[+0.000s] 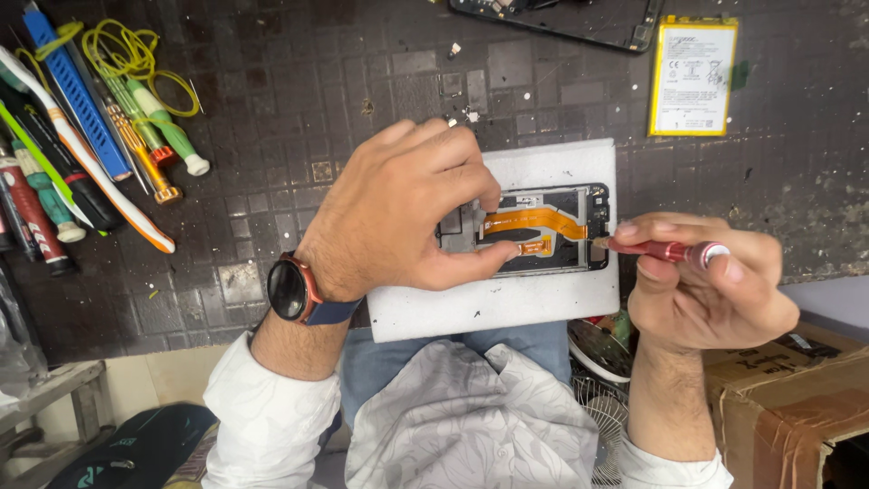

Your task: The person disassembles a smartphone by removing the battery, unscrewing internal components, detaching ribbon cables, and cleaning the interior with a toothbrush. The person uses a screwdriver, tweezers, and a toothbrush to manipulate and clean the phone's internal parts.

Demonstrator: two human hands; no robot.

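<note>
**Opened phone on the foam pad, screwdriver tip at its right edge**

You work over a dark, worn, grid-patterned work mat (299, 100) that covers the bench. On it, right in front of you, lies a white rectangular foam pad (543, 303), and on that pad rests the opened black phone frame (593, 226), lying flat with its inside facing up. An orange flat ribbon cable (539, 220) runs across the middle of the frame.

Your left hand (398, 213), with a dark round wristwatch (290, 288) on the wrist, lies over the left part of the phone frame and pins it down, thumb and forefinger pressed to the frame beside the orange cable. Your right hand (715, 290) is closed around a slim red metal screwdriver (665, 250), gripped between thumb and fingers; its tip touches the right edge of the phone frame.

At the far left lies a heap of hand tools (90, 136): screwdrivers with green and orange handles. Far right, well apart from the pad, sits a flat yellow-edged phone battery (693, 77). A brown cardboard box (787, 398) stands below your right hand.
</note>
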